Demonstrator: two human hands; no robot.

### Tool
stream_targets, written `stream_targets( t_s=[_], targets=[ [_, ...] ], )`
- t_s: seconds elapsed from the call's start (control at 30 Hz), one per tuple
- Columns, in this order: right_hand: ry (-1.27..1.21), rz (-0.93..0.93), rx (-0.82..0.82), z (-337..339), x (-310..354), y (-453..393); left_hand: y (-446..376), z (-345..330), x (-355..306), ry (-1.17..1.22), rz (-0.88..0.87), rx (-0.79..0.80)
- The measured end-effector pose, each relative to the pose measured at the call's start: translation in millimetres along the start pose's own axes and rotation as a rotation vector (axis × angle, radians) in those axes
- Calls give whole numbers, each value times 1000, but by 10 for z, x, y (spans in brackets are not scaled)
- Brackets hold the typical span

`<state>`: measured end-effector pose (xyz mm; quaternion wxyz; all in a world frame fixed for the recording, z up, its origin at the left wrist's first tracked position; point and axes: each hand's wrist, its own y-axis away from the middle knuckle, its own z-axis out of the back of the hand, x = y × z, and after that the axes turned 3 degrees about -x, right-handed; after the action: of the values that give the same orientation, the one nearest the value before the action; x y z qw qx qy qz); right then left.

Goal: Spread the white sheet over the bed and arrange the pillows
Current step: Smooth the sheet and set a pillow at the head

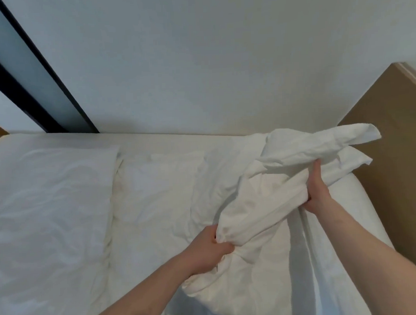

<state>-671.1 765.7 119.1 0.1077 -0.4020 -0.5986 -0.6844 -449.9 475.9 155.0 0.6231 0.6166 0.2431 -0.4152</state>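
A pillow lies flat at the bed's left end. The left hand and right hand each clench the bunched white sheet over the right end. Spreading seems barely begun; next, probably shake it open leftward.

A big white wall fills the back. A dark-edged glass panel (maybe a door) leans across the left. Brown wood shows on the right.
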Motion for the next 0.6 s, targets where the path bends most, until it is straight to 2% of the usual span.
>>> stream_targets(
  t_s=[0.1,0.2,0.3,0.37,0.43,0.47,0.53,0.6],
  targets=[
    [-20,171,-78,-472,180,-22,23,41,57,42,-2,-8],
    [181,543,-113,-1052,316,173,72,147,158,101,39,-32],
    [577,876,-4,-1736,234,522,182,338,419,140,101,-73],
    [866,1006,186,-2136,22,792,256,503,712,158,164,-140],
    [1141,996,433,-2421,-302,976,334,681,1065,142,213,-256],
    [1248,904,516,-2499,-488,1016,353,757,1262,106,231,-310],
    [1401,708,552,-2537,-886,1009,390,878,1597,47,301,-359],
    [1569,637,504,-2422,-1281,881,381,931,1885,7,409,-296]
  ],
)
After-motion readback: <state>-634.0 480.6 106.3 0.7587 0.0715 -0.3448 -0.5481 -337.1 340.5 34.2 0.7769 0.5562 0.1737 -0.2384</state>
